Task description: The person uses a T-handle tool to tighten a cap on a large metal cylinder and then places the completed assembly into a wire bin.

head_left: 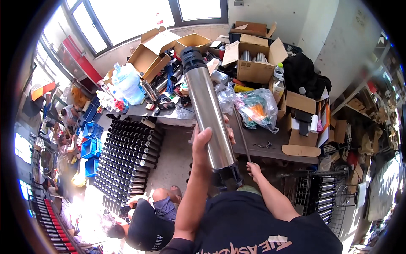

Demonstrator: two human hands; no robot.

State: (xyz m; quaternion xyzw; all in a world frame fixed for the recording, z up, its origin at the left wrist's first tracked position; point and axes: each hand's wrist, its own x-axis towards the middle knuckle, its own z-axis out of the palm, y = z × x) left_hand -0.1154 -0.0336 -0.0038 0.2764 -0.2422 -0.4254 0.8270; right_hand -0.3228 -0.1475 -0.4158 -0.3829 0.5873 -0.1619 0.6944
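Steel cyl. (209, 118) w/ black end fittings is nearest, held up mid-view, tilted, top end leaning L, above the floor and in front of the bench. Bench (275, 153) behind is cluttered, so IMO set nothing down w/o clearing a spot. Bank of dark-ended tubes (124, 165) on floor, L side. Crouched co-worker (150, 224) lower L, so keep the cyl.'s low end clear of them. Open carton (255, 71) on bench has more silver tubes in it; clear plastic bag (258, 108) w/ colored contents sits nearer. Thin rod (242, 133) slants up toward that bag; watch for snagging it. L hand (201, 144) is wrapped round the cyl., thumb on near side, fingers behind: approx. mid-length, which should balance OK, but I'd keep it firm b/c smooth metal may slip. R hand (253, 170) has fingers closed on the rod's low end; exact finger placement n/a, too small to tell.
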